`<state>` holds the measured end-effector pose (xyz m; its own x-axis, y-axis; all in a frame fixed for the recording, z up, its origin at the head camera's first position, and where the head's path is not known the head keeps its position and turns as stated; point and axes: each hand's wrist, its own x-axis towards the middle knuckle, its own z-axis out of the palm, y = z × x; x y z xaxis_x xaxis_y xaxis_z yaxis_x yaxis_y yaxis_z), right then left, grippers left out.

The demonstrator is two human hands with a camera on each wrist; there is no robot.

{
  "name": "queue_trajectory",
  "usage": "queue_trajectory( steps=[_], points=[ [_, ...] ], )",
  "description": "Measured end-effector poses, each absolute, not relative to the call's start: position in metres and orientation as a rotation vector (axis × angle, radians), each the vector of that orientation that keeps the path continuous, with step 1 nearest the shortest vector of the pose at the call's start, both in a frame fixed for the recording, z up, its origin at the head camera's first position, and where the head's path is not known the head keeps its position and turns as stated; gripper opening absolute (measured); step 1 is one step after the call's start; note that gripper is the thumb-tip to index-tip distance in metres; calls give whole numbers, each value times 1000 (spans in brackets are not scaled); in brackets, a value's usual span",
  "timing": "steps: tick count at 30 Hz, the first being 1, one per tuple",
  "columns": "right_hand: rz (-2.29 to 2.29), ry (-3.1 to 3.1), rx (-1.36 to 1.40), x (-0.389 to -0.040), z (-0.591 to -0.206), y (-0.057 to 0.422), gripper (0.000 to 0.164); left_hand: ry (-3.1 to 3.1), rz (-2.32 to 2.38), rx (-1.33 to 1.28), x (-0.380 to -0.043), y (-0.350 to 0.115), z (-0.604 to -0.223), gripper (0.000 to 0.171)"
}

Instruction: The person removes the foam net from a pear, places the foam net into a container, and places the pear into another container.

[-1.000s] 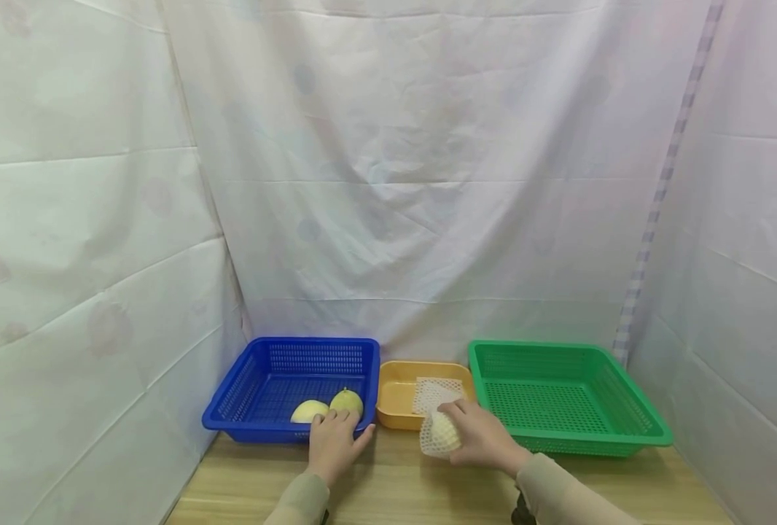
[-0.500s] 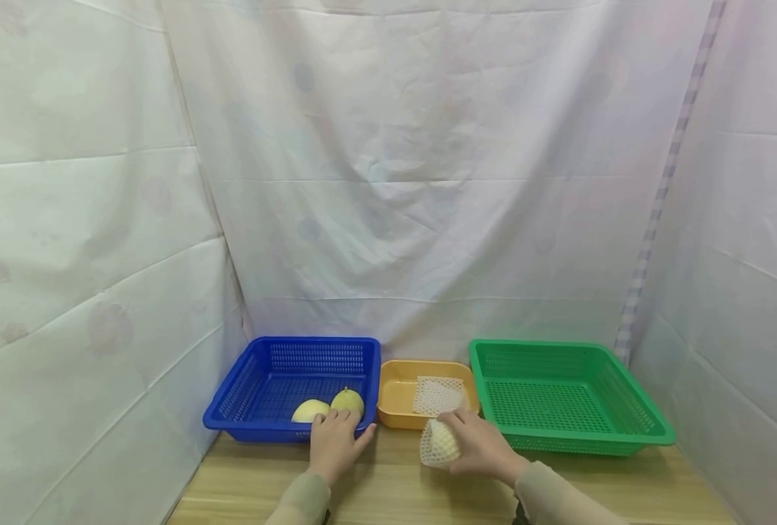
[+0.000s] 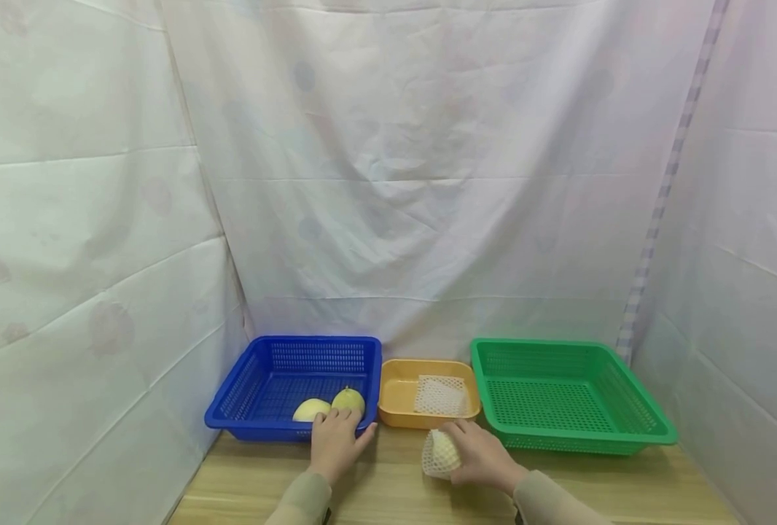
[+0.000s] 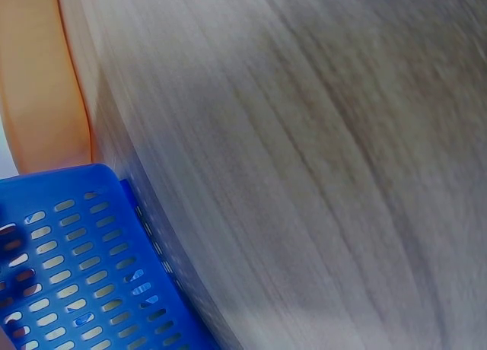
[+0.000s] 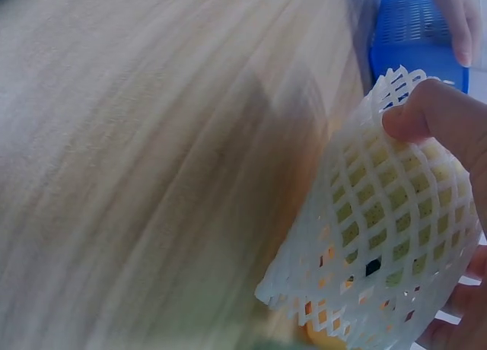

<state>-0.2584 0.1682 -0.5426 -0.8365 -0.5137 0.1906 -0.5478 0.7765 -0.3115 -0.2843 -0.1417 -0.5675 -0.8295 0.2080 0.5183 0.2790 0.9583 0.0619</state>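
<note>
My right hand [image 3: 483, 456] grips a pale yellow-green pear wrapped in a white foam net [image 3: 442, 453], low over the table in front of the yellow tray. In the right wrist view, the thumb presses the net and speckled skin of the wrapped pear [image 5: 396, 198] shows through the mesh. My left hand [image 3: 334, 445] rests over the near rim of the blue basket [image 3: 244, 421], its fingertips beside a pear [image 3: 348, 399] with a stem. To the left of that lies a pale round fruit [image 3: 311, 409], partly hidden by the rim. The left wrist view hardly shows the left hand.
The yellow tray [image 3: 395, 417] stands between the baskets, with a white foam net [image 3: 441, 394] lying in it. On the right is a green slotted basket [image 3: 592, 442]. White cloth [image 3: 428, 219] hangs behind and on both sides of the wooden table [image 3: 388, 496].
My right hand has moved down and a little nearer with the netted pear, away from the yellow tray. The left hand has stayed at the blue basket's rim.
</note>
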Motion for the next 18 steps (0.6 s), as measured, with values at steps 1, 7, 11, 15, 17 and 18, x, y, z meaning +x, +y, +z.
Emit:
queue_trajectory(
  steps=[1, 7, 11, 15, 17, 18],
  points=[
    [546, -2864, 865, -258, -544, 168, 79, -2580, -183, -346, -284, -142, -567, 39],
    [546, -2863, 876, -258, -553, 169, 79, -2573, -196, -350, -282, -141, -566, 36],
    [557, -2883, 866, -259, -557, 170, 79, -2576, -187, -350, -280, -141, -563, 37],
    [560, -2878, 865, -259, -560, 169, 77, -2590, -186, -353, -280, -141, -561, 39],
    [570, -2866, 864, -258, -561, 168, 77, -2593, -193, -352, -280, -142, -561, 38],
    [575, -2860, 866, -258, -562, 168, 78, -2593, -195, -351, -281, -142, -562, 38]
  ],
)
